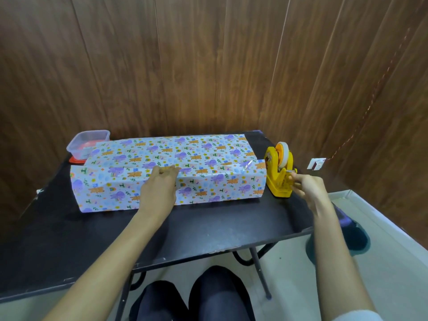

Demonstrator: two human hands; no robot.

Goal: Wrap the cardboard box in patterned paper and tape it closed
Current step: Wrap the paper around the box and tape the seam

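Wrapping stage, head view. The patterned paper (129,181), printed with purple and orange cartoon figures and small green marks too fine to read, lies folded into a long parcel across the far half of the black surface (208,230). The cardboard box is wholly covered by it. The near flap overlaps the far flap along the top, and a glossy clear strip (249,163) crosses this seam near the right end.

The left hand (159,185) rests against the near face. Its grip is open, with the fingers (170,169) laid over the top edge and pressing the seam at mid-length. The right hand (306,185) has its grip closed in a pinch on the free end of the tape (284,154) at the cutter of the yellow dispenser (278,179).

The dispenser stands just beside the parcel's right end, close to the surface's right edge. A clear plastic container (89,141) on a red lid (74,160) sits at the far left corner, touching the paper. A broad bare band of surface lies between the parcel and the near edge.
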